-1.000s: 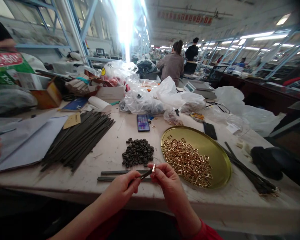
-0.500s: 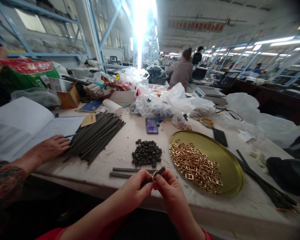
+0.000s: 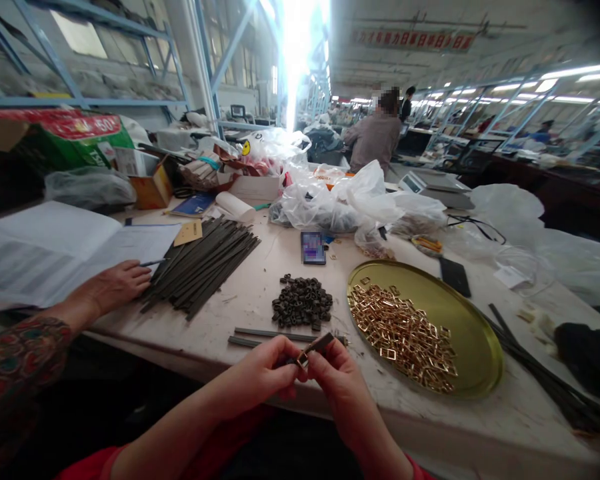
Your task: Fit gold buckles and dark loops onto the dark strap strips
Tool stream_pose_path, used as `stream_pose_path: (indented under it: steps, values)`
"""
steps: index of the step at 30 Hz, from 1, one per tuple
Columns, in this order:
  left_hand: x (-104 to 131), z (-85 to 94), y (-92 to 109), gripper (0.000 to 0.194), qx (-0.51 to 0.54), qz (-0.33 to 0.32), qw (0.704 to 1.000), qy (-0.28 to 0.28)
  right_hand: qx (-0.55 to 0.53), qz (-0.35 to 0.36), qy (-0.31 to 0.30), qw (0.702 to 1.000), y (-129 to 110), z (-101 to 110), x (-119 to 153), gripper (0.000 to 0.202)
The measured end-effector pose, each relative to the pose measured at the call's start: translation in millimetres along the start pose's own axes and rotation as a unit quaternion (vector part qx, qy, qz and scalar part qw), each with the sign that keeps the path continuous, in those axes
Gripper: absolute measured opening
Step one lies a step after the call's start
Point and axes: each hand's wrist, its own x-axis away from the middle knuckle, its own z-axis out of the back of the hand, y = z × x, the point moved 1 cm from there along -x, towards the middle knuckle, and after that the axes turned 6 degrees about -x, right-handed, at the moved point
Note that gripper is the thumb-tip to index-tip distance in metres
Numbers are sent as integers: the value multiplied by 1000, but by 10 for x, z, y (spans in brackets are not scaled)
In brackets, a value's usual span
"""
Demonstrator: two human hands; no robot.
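Near the table's front edge my two hands meet over a dark strap point(image 3: 324, 343) with a gold rectangular buckle point(image 3: 303, 361) on it. My right hand point(image 3: 341, 375) is closed, thumb and fingers pinching the strap's end beside the buckle. On the buckle's other side my left hand point(image 3: 265, 373) is closed on the strap, whose rest is mostly hidden by its fingers. Just beyond the hands lie a pair of dark straps point(image 3: 270, 333) and a heap of small dark loops point(image 3: 303, 303). To the right, a round gold tray point(image 3: 480, 333) holds many gold buckles point(image 3: 405, 333).
At left, another person's hand point(image 3: 115, 287) with a pen rests by an open notebook point(image 3: 80, 233). A bundle of dark strips point(image 3: 205, 267) lies alongside. A phone point(image 3: 313, 248), plastic bags point(image 3: 325, 207) and a scale point(image 3: 437, 187) stand farther back; more strips point(image 3: 545, 373) lie at right.
The buckle between my hands has turned, so its open frame now shows more. My left fingers have shifted slightly. The whole view has swung a little to the left.
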Motion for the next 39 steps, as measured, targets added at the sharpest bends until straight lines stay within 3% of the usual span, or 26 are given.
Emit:
stream_pose_path:
  steps: [6, 13, 15, 18, 19, 21, 23, 25, 30, 34, 37, 39]
  values:
    - [-114, 38, -62, 18, -19, -21, 999, 38, 11, -26, 1, 1000, 83, 37, -92, 21]
    - [-207, 45, -118, 25, -10, 9, 998, 62, 121, 44, 20, 991, 122, 48, -177, 24]
    - [-212, 41, -124, 26, -11, 22, 997, 73, 221, 118, 48, 967, 126, 72, -171, 20]
    - [-211, 21, -106, 29, -8, 50, 996, 80, 381, 263, 72, 883, 81, 98, -103, 7]
    - [-208, 14, -91, 29, -12, 57, 995, 86, 410, 295, 56, 861, 55, 98, -71, 10]
    - [-195, -3, -51, 28, -33, 67, 992, 106, 433, 315, -6, 845, -7, 90, -5, 23]
    - [-172, -26, -12, 26, -56, 70, 989, 115, 412, 301, -60, 858, -77, 85, 47, 28]
    - [-141, -55, 13, 26, -72, 58, 990, 105, 358, 261, -82, 893, -142, 93, 75, 25]
    - [-43, -128, 10, 25, -107, 24, 989, 96, 153, 71, -140, 976, -209, 120, 88, 16]
    - [14, -155, 34, 22, -86, 22, 990, 106, 12, -23, -158, 987, -194, 138, 85, 20]
    - [57, -153, 50, 16, -54, 17, 991, 122, 33, -22, -173, 984, -162, 160, 89, 28]
    - [95, -133, 25, 12, -25, 21, 991, 131, 106, -2, -178, 978, -142, 160, 88, 35]
